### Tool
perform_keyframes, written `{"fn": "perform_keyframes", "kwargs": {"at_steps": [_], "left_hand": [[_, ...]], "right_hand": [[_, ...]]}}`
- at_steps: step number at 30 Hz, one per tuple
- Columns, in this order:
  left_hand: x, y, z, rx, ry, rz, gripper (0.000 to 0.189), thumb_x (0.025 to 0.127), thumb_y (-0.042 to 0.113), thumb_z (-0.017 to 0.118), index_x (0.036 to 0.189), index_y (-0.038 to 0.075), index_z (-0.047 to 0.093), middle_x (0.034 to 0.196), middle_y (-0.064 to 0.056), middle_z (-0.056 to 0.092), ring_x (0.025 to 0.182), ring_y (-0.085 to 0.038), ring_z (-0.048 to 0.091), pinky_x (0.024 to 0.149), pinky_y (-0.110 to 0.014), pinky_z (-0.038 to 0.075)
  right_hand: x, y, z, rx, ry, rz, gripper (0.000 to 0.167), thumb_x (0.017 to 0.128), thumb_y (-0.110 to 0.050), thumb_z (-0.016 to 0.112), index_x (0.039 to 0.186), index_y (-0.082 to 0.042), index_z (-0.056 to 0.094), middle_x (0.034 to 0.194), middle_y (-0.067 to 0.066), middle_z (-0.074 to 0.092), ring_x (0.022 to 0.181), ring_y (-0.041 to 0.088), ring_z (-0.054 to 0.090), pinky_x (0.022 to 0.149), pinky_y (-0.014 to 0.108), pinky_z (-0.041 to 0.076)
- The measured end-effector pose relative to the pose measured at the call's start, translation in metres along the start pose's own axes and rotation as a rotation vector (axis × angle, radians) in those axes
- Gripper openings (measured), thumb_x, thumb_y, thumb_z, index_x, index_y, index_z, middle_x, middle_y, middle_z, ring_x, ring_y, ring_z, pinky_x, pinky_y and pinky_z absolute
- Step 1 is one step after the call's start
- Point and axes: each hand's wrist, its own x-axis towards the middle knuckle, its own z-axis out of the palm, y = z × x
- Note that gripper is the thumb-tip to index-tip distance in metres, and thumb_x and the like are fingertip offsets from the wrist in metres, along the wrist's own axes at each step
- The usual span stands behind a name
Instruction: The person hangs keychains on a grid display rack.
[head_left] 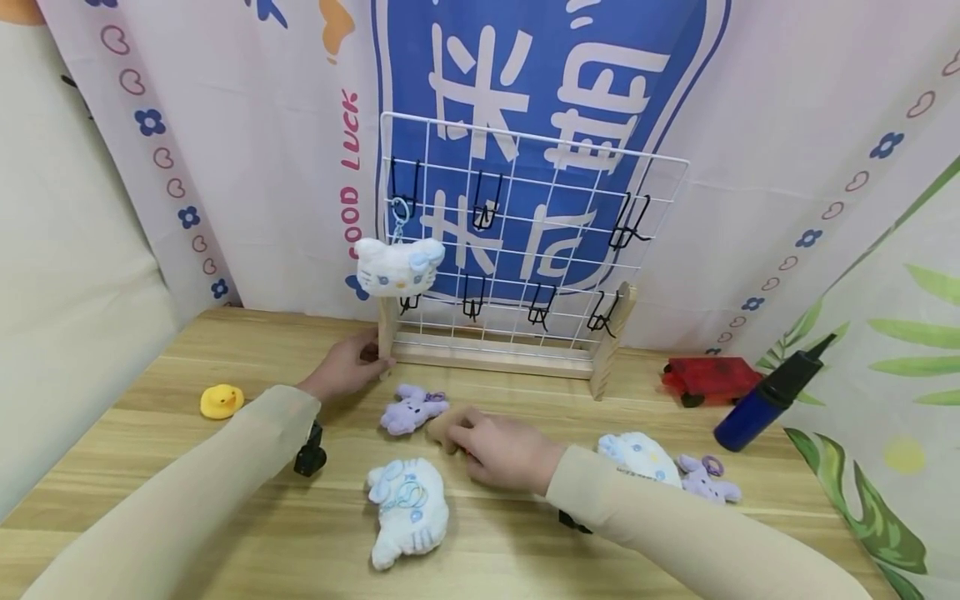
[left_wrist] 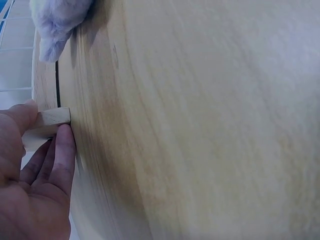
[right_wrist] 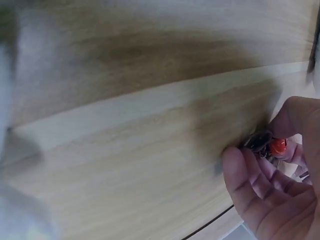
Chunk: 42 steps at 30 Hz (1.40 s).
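My left hand (head_left: 347,365) grips the foot of the wooden side post (head_left: 387,333) of a white wire grid rack (head_left: 510,225). In the left wrist view, thumb and fingers lie on either side of the post's wooden foot (left_wrist: 54,117). Close over the table, my right hand (head_left: 506,450) pinches a keychain by its dark ring (right_wrist: 257,141); a small orange-red bell (right_wrist: 278,146) shows between the fingers. The rest of the keychain is hidden by the hand. A purple plush keychain (head_left: 408,410) lies between both hands. From an upper left hook hangs a white cat plush keychain (head_left: 400,268).
Several black hooks (head_left: 484,218) sit on the grid. Another white plush keychain (head_left: 411,508) lies at the front, with a white plush (head_left: 639,457) and purple plush (head_left: 707,481) beyond the right sleeve. A yellow duck (head_left: 222,402), red object (head_left: 708,379) and blue bottle (head_left: 772,396) flank the rack.
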Motion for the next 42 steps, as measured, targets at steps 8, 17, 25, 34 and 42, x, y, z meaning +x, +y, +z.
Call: {"fn": "perform_keyframes", "kwargs": {"at_steps": [8, 17, 25, 34, 42], "left_hand": [[-0.001, 0.001, -0.001, -0.008, 0.002, 0.002, 0.064, 0.105, 0.018, 0.063, 0.157, -0.008, 0.035, 0.137, -0.034, 0.061, 0.124, -0.046, 0.064, 0.106, -0.058, 0.057], [-0.001, 0.003, -0.001, 0.004, -0.005, -0.007, 0.064, 0.105, 0.018, 0.062, 0.158, -0.007, 0.034, 0.138, -0.033, 0.061, 0.125, -0.046, 0.063, 0.108, -0.059, 0.056], [-0.002, 0.004, -0.001, 0.008, -0.01, -0.01, 0.063, 0.106, 0.018, 0.061, 0.157, -0.007, 0.035, 0.138, -0.033, 0.061, 0.125, -0.046, 0.063, 0.108, -0.059, 0.056], [-0.001, 0.004, -0.001, 0.008, -0.004, -0.005, 0.062, 0.106, 0.018, 0.061, 0.155, -0.008, 0.037, 0.136, -0.034, 0.061, 0.124, -0.047, 0.063, 0.105, -0.057, 0.057], [-0.001, 0.005, -0.001, 0.005, -0.007, 0.001, 0.063, 0.105, 0.019, 0.062, 0.155, -0.01, 0.036, 0.135, -0.034, 0.062, 0.123, -0.047, 0.064, 0.104, -0.057, 0.058]], "right_hand": [[0.001, 0.0, -0.002, -0.017, -0.041, -0.013, 0.029, 0.096, -0.011, 0.07, 0.124, -0.02, 0.067, 0.132, 0.005, 0.064, 0.092, 0.013, 0.07, 0.074, 0.015, 0.057], [0.001, 0.0, -0.003, -0.008, -0.08, 0.0, 0.029, 0.096, -0.013, 0.069, 0.124, -0.02, 0.065, 0.125, 0.003, 0.064, 0.085, 0.008, 0.066, 0.069, 0.014, 0.054], [0.001, -0.004, -0.009, 0.005, -0.093, 0.042, 0.018, 0.099, -0.012, 0.068, 0.117, -0.016, 0.067, 0.121, 0.004, 0.065, 0.093, 0.011, 0.07, 0.075, 0.015, 0.058], [0.002, 0.0, -0.007, -0.012, -0.052, 0.021, 0.012, 0.102, -0.01, 0.063, 0.109, -0.015, 0.072, 0.117, 0.004, 0.07, 0.089, 0.01, 0.071, 0.078, 0.016, 0.06], [0.001, 0.007, -0.007, 0.032, -0.052, 0.052, 0.011, 0.095, -0.003, 0.069, 0.101, -0.013, 0.068, 0.103, 0.001, 0.07, 0.091, 0.011, 0.068, 0.08, 0.017, 0.059]]}}
